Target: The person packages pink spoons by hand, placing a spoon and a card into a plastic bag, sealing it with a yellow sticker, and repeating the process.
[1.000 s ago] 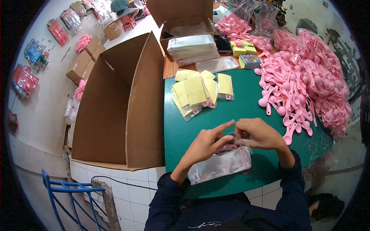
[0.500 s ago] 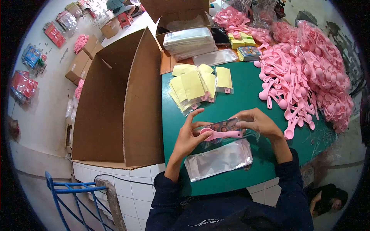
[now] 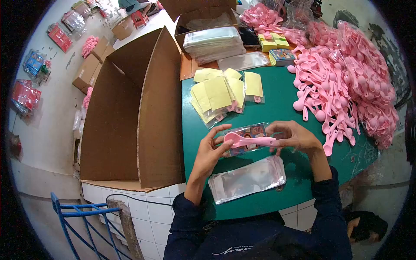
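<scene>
Left hand (image 3: 208, 151) pinches the pink spoon (image 3: 253, 141) at its nine o'clock; right hand (image 3: 298, 135) sits at three (can't tell its grip). Slack pinching could drop it.

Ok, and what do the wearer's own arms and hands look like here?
Both the left hand and the right hand are bare, with no glove, watch or ring visible. The sleeves are dark navy, ending partway down the forearms. They match the dark top, which has white lettering across its front.
</scene>
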{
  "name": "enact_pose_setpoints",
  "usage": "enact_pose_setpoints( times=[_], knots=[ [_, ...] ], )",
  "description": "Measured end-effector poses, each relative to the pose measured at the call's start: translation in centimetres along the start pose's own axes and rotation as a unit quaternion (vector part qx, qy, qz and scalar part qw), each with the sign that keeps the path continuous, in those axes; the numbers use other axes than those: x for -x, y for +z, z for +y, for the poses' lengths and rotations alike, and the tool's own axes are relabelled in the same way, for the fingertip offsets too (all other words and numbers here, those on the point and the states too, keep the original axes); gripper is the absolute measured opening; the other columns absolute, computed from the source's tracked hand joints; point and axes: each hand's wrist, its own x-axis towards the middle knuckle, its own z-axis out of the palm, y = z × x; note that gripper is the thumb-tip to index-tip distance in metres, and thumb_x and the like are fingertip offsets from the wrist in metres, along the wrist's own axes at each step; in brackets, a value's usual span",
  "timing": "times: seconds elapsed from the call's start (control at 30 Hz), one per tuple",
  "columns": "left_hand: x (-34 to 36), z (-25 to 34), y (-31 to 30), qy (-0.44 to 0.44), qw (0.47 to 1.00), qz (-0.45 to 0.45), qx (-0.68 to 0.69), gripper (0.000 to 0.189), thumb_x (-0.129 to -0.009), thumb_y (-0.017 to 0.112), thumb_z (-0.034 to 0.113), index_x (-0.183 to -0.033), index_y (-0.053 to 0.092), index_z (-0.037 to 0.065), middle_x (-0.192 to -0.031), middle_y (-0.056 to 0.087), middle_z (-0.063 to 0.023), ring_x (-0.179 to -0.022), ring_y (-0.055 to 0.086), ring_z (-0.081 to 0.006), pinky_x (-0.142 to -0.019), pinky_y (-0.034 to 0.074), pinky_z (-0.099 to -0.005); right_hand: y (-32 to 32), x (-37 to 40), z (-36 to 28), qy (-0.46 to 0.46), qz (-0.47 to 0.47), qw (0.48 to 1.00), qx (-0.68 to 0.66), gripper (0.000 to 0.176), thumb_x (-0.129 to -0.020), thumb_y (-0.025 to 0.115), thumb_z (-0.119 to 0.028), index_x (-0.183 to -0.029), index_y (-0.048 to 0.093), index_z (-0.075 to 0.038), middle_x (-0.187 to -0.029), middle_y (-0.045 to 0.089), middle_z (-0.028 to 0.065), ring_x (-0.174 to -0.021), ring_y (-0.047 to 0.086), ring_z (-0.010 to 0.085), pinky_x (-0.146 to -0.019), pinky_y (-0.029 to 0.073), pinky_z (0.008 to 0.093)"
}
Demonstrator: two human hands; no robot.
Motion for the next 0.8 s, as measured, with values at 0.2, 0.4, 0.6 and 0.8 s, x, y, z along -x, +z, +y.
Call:
enact_pose_setpoints(
  times=[0.2, 0.4, 0.6, 0.8],
  knots=[
    [-0.1, -0.7, -0.8, 0.010, 0.987, -0.132, -0.095, 0.046, -0.081, 0.068, 0.008, -0.123, 0.049, 0.005, -0.095, 0.065, -0.0055, -0.079, 0.059, -0.0070, -0.064, 0.049, -0.0211, -1.1, -0.3, 1.1, 0.038, -0.027, 0.999, 0.020, 0.028, -0.075, 0.070, -0.007, -0.098, 0.057, 0.002, -0.086, 0.062, 0.0069, -0.075, 0.063, 0.0125, -0.061, 0.054, 0.0273],
    [-0.2, -0.6, -0.6, 0.049, 0.974, -0.114, -0.192, 0.049, -0.078, 0.071, 0.011, -0.122, 0.050, 0.007, -0.091, 0.067, -0.0066, -0.078, 0.061, -0.0095, -0.063, 0.051, -0.0243, -1.1, -0.2, 1.5, -0.001, 0.012, 0.992, 0.122, 0.020, -0.076, 0.067, -0.009, -0.092, 0.063, 0.003, -0.078, 0.063, 0.0024, -0.070, 0.057, 0.0085, -0.063, 0.048, 0.0243],
    [0.2, 0.4, 0.4, 0.047, 0.939, -0.053, -0.337, 0.051, -0.076, 0.074, 0.016, -0.121, 0.051, 0.006, -0.088, 0.068, -0.0109, -0.080, 0.065, -0.0155, -0.061, 0.053, -0.0269, -0.2, -0.4, 2.0, -0.037, 0.111, 0.960, 0.254, 0.017, -0.075, 0.067, -0.010, -0.086, 0.066, 0.003, -0.075, 0.063, 0.0061, -0.068, 0.057, 0.0102, -0.061, 0.047, 0.0271],
    [-0.1, -2.2, 1.0, 0.078, 0.979, -0.015, -0.188, 0.064, -0.091, 0.056, 0.022, -0.140, 0.018, 0.008, -0.096, 0.065, -0.0150, -0.088, 0.065, -0.0213, -0.071, 0.054, -0.0306, 2.7, -0.4, 0.6, -0.182, 0.259, 0.883, 0.346, 0.020, -0.076, 0.068, -0.013, -0.092, 0.066, 0.000, -0.085, 0.064, 0.0124, -0.069, 0.062, 0.0190, -0.064, 0.049, 0.0293]
  ],
)
